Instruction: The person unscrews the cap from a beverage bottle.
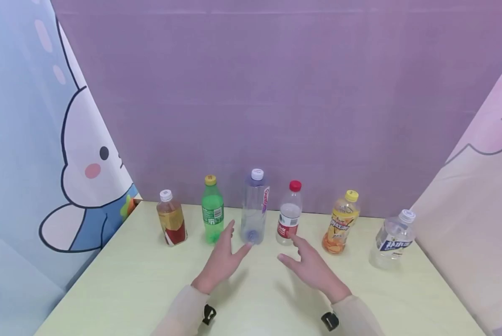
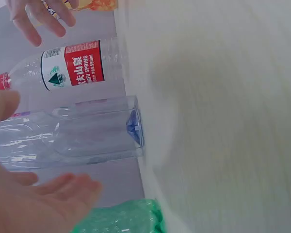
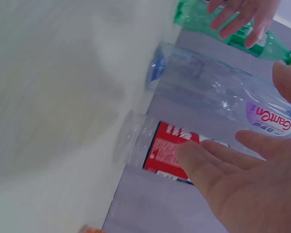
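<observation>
My left hand [image 1: 222, 262] hovers above the table in front of the green bottle [image 1: 212, 200] and the tall clear bottle [image 1: 253, 200], fingers spread and holding nothing. In the left wrist view, its fingers lie between those two bottles, beside the tall one. The right hand [image 1: 313, 269] reaches toward the red-capped water bottle [image 1: 290, 212], thumb apart from the fingers. Whether its fingertips touch that bottle's red label [image 3: 167, 150] I cannot tell. All three bottles stand upright with caps on. The tall bottle has a white cap and blue-tinted base [image 2: 134, 127].
At the left stands an amber bottle [image 1: 172, 221] with a white cap. To the right are an orange drink bottle [image 1: 340, 224] with a yellow cap and a clear white-capped bottle [image 1: 391, 242]. A purple backdrop [image 1: 276, 93] rises behind the pale table [image 1: 137, 284].
</observation>
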